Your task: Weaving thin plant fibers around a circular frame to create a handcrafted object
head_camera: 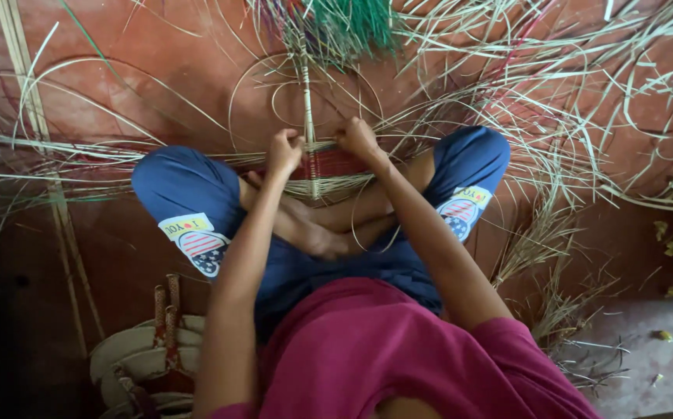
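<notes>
Fingers of the left hand (284, 152) curled tight into a fist on pale strips at the left edge of the woven mat piece (328, 167), centre of frame; fingers of the right hand (359, 138) likewise closed, pinching strips at the mat's upper right edge. The mat lies between both hands, just above the crossed ankles, red band showing between pale rows. A pale upright stake (307, 101) runs from the weave toward top centre. Lower left, sandals (146, 361) on the floor. Beyond, loose cane strips (553, 116) spread across the red floor (158, 70); a green strip bundle (356, 23) at top centre.
</notes>
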